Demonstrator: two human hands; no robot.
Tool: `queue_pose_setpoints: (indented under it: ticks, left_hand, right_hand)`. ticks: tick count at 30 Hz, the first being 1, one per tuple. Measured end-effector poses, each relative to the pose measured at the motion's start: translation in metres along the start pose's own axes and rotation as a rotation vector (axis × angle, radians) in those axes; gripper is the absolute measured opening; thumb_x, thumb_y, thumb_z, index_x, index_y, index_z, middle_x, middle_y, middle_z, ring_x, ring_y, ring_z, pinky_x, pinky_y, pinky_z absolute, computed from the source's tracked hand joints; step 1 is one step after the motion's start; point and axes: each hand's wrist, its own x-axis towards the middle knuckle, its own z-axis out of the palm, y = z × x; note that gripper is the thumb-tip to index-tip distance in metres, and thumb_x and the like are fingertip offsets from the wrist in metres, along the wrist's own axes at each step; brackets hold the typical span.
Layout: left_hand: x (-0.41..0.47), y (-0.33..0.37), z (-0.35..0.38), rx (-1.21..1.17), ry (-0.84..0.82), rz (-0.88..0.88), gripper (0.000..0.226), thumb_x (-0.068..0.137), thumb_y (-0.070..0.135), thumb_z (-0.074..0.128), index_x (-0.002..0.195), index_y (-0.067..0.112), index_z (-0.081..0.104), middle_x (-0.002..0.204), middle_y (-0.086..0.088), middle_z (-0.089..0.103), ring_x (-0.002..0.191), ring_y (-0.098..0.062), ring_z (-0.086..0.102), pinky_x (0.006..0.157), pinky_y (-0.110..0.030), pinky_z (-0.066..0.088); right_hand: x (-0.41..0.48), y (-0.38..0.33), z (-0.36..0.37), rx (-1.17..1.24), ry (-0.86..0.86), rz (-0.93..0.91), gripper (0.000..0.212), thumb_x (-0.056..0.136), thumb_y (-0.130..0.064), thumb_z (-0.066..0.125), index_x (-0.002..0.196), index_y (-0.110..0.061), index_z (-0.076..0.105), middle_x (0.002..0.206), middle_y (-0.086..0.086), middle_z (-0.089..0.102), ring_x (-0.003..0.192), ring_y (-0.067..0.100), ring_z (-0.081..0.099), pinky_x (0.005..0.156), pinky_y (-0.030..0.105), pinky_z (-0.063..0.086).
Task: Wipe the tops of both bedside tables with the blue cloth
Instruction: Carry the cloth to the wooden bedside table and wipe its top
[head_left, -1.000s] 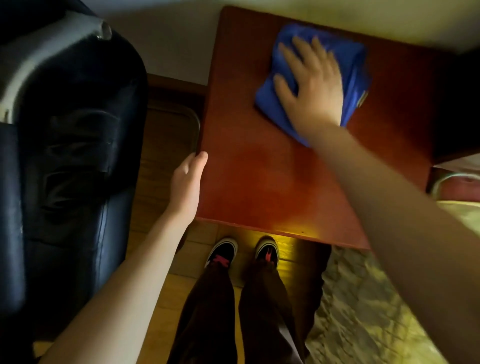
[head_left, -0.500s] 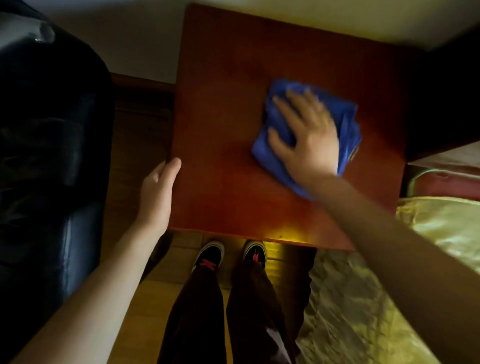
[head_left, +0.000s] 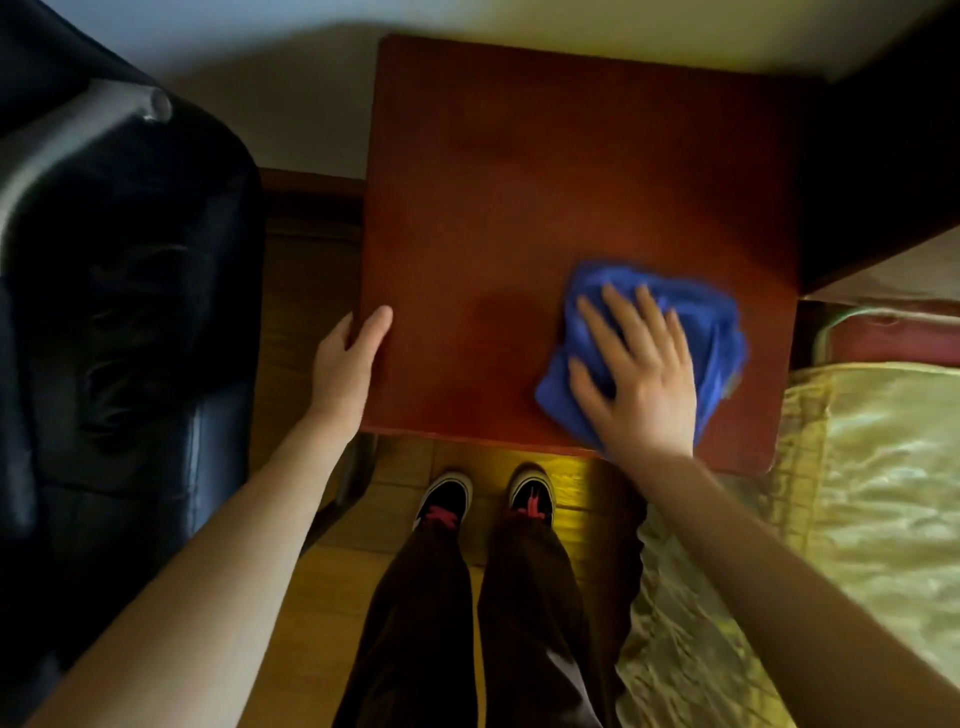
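Blue cloth (head_left: 719, 332) sat bunched on the bedside table (head_left: 545, 171), at the near right part of the top, its lower edge close to the front lip. The right hand (head_left: 641, 379) lay flat on it, fingers (head_left: 618, 306) spread and straight, pressing down, not pinching any fold. This hand was blurred, so probably mid-stroke. The left hand (head_left: 345, 364) rested against the table's left edge, fingers together and roughly straight, one digit tip up on the top, looking like a brace. Main risk: the cloth was held only by palm pressure, so a stroke carried past the front lip or the right side could push it off onto the floor (head_left: 395, 525) or the gold bed cover (head_left: 883, 493). The bunching meant narrow contact, so strips could get skipped, likely the far corners and the left band near the bracing hand. A hard push could also shift the table toward the wall if the brace slipped. Wrist already overhung the front edge, so little room was left for pulling nearer. A dark chair (head_left: 130, 312) stood close on the left, tight for the elbow. The second table was not in view, so judged at most half done
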Motion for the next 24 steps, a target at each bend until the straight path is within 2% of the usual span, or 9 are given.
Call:
queue_pose_setpoints:
  ticks: [2,4,6,9,13,16,19,21,24]
  left_hand:
    - [0.000,0.002,0.003,0.008,-0.013,-0.005,0.036,0.091,0.053,0.051,0.120,0.033,0.057,0.112,0.011,0.064,0.098,-0.008,0.063,0.075,-0.026,0.051]
    - [0.002,0.001,0.004,0.010,-0.020,-0.013,0.033,0.090,0.053,0.051,0.117,0.035,0.057,0.112,0.011,0.064,0.099,-0.009,0.062,0.079,-0.029,0.052]
    - [0.005,-0.001,0.006,0.015,-0.013,-0.019,0.030,0.090,0.052,0.052,0.115,0.035,0.057,0.110,0.012,0.064,0.098,-0.008,0.063,0.079,-0.028,0.052]
    - [0.010,-0.007,0.005,-0.006,0.016,-0.012,0.023,0.089,0.051,0.055,0.107,0.038,0.061,0.106,0.011,0.068,0.089,-0.003,0.069,0.070,-0.022,0.053]
    - [0.015,-0.015,0.004,-0.022,0.025,-0.020,0.041,0.085,0.056,0.058,0.118,0.032,0.064,0.112,0.004,0.071,0.097,-0.011,0.069,0.077,-0.033,0.054]
    - [0.014,-0.016,0.002,-0.042,0.037,-0.009,0.044,0.085,0.055,0.058,0.121,0.030,0.063,0.114,0.004,0.070,0.100,-0.013,0.068,0.078,-0.034,0.053]
    - [0.009,-0.012,0.003,-0.025,0.036,-0.006,0.041,0.086,0.055,0.057,0.118,0.030,0.064,0.113,0.004,0.069,0.102,-0.016,0.067,0.081,-0.036,0.052]
    - [0.007,-0.008,0.002,-0.017,0.037,-0.015,0.043,0.084,0.057,0.057,0.118,0.032,0.063,0.114,0.005,0.068,0.105,-0.017,0.065,0.085,-0.037,0.052]
    - [0.003,-0.003,0.005,0.002,0.012,-0.023,0.038,0.085,0.059,0.056,0.114,0.037,0.063,0.116,0.007,0.067,0.106,-0.014,0.063,0.086,-0.036,0.049]
  right_hand:
    - [-0.043,0.001,-0.002,-0.024,-0.040,-0.005,0.053,0.092,-0.038,0.056,0.141,-0.021,0.051,0.150,0.005,0.046,0.145,0.028,0.030,0.121,0.044,0.017]
    - [-0.044,0.012,-0.002,-0.019,-0.058,-0.035,0.052,0.092,-0.041,0.055,0.141,-0.022,0.051,0.148,0.005,0.048,0.144,0.028,0.032,0.120,0.044,0.020]
    - [-0.011,0.027,-0.002,0.006,-0.041,-0.036,0.051,0.092,-0.041,0.054,0.139,-0.021,0.053,0.146,0.008,0.051,0.141,0.031,0.037,0.117,0.047,0.025]
    - [0.067,0.056,-0.002,0.036,0.075,0.013,0.049,0.091,-0.038,0.056,0.136,-0.018,0.057,0.144,0.011,0.053,0.137,0.034,0.042,0.115,0.044,0.030]
    - [0.162,0.100,-0.015,0.002,0.078,0.064,0.050,0.094,-0.045,0.048,0.137,-0.021,0.055,0.148,0.006,0.048,0.140,0.027,0.039,0.117,0.035,0.027]
    - [0.193,0.111,-0.022,-0.018,0.050,0.050,0.052,0.095,-0.049,0.041,0.140,-0.025,0.052,0.150,0.001,0.045,0.141,0.022,0.037,0.117,0.031,0.025]
    - [0.167,0.099,-0.021,0.010,0.079,0.084,0.050,0.096,-0.046,0.042,0.140,-0.024,0.052,0.150,0.003,0.046,0.141,0.024,0.038,0.118,0.035,0.025]
    - [0.118,0.086,-0.021,0.036,0.103,0.075,0.048,0.095,-0.040,0.049,0.138,-0.020,0.055,0.147,0.007,0.049,0.139,0.029,0.040,0.118,0.039,0.025]
    - [0.021,0.072,-0.023,0.076,0.047,0.010,0.047,0.094,-0.034,0.055,0.138,-0.017,0.055,0.145,0.010,0.050,0.140,0.031,0.039,0.119,0.042,0.020]
